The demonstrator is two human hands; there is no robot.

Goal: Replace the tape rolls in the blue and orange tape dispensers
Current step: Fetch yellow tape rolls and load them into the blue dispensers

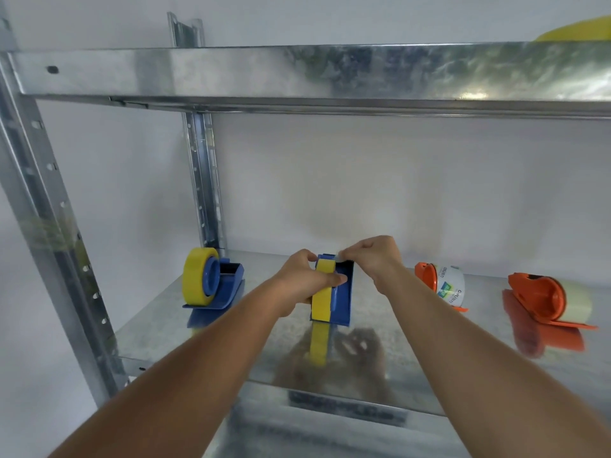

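Between both hands, the blue dispenser [342, 292]: left hand [304, 282] grips its yellow roll [322, 292] (right hand [373, 259] pinches the tape end).

The galvanised steel shelf [429, 375] is glossy, mottled and mirror-like. At its 12 o'clock, the blue dispenser [344, 292] is smooth plastic carrying glossy yellow tape [322, 299]; at 2 o'clock, the orange dispenser [537, 297] is shiny plastic.
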